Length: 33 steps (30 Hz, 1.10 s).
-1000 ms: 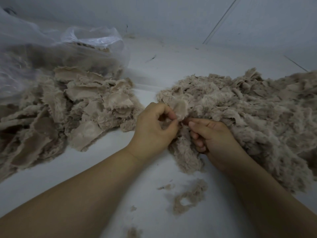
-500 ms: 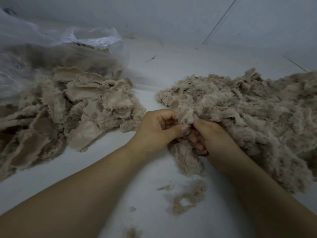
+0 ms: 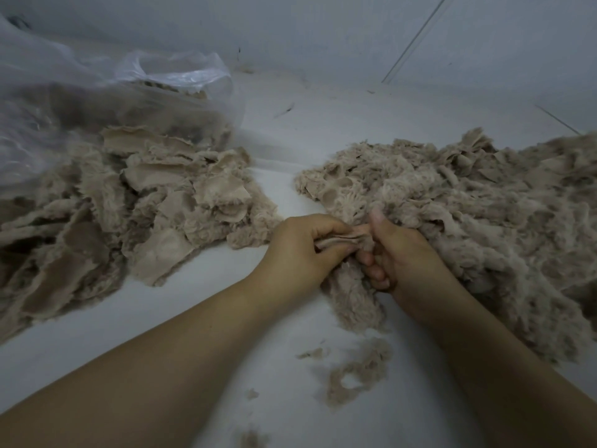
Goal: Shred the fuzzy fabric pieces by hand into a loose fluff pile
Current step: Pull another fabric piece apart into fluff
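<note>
Head view: the left hand (image 3: 300,250) and the right hand (image 3: 403,253) meet at the middle of the white bench (image 3: 193,318), both clamped on one beige fuzzy fabric strip (image 3: 342,239) with curled fingers and thumbs. The strip's smooth backing shows between the two thumbs, and its furry tail (image 3: 355,299) hangs down onto the bench below the hands. The right hand lies against the near edge of the loose beige fluff pile (image 3: 468,221), which spreads off to the right. On the left sits a heap of unshredded beige fuzzy fabric pieces (image 3: 129,215), spilling from a clear plastic bag (image 3: 97,98) (its contents blurred). Small fluff scraps (image 3: 355,373) lie between the forearms.
</note>
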Available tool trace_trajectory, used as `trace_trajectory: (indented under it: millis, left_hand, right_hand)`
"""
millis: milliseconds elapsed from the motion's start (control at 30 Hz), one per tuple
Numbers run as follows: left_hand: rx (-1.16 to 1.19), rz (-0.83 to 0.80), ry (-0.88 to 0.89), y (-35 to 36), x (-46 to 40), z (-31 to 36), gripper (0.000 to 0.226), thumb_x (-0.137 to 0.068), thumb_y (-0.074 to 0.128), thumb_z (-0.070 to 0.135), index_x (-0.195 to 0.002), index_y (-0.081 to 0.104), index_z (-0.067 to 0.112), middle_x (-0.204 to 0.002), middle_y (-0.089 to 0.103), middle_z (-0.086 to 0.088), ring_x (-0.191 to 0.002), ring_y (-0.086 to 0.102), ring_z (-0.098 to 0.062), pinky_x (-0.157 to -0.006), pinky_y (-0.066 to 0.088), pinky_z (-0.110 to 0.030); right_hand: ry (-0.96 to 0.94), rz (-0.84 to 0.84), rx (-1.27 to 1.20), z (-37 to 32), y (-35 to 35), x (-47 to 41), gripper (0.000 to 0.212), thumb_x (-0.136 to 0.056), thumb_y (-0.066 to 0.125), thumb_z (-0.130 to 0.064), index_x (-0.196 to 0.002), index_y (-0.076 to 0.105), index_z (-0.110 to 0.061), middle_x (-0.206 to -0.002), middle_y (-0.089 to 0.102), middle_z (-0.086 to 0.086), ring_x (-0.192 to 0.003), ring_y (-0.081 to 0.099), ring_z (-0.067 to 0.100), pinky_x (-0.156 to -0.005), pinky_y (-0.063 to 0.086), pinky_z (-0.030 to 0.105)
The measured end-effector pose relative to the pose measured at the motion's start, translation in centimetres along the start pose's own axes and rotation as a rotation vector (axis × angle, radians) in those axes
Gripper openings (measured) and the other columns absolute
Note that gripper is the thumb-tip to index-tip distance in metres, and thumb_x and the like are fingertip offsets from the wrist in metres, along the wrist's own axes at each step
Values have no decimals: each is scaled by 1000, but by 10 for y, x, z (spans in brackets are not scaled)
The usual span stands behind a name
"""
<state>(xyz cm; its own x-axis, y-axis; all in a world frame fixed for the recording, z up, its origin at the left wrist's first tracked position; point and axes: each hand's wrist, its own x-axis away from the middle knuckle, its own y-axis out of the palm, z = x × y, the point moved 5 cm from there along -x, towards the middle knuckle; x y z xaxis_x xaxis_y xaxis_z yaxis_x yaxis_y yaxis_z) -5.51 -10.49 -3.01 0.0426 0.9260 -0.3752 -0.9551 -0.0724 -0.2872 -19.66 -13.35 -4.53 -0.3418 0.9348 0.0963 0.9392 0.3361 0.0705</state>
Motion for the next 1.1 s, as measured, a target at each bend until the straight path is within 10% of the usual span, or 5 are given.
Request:
trace_trajectory:
  millis: [200, 567, 800, 1100]
  left_hand:
    - [88, 27, -2, -5, 0, 4, 22, -80, 77, 3, -98, 67, 8, -77, 67, 8, -65, 63, 0, -61, 47, -14]
    - [244, -31, -272, -4, -1, -3, 14, -91, 66, 9, -78, 62, 6, -46, 56, -3, -34, 43, -12, -36, 34, -17]
    - [286, -4, -308, -6, -1, -6, 43, -101, 50, 24, -81, 53, -15, -40, 47, -6, -31, 34, -16, -35, 27, -16]
    - [340, -155, -312, -5, -1, -4, 31, -86, 68, 22, -56, 61, 14, -38, 42, -5, -29, 31, -10, -37, 27, -14]
  right_hand:
    - [9, 31, -59, 1, 0, 0, 36, -95, 59, -18, -59, 61, -16, -54, 45, 0, -40, 35, 6, -35, 28, 16]
    - [-30, -7, -43, 1, 0, 1, 33, -78, 66, -51, -66, 68, -21, -54, 46, -4, -42, 37, 6, -37, 30, 18]
    - [-24, -17, -47, 1, 0, 0, 25, -91, 63, -5, -72, 73, -18, -50, 43, -4, -39, 32, 4, -35, 26, 15]
    - [-2, -2, -110, -2, 0, 2, 25, -96, 54, -20, -75, 60, -7, -51, 37, 1, -36, 26, 3, -34, 23, 15]
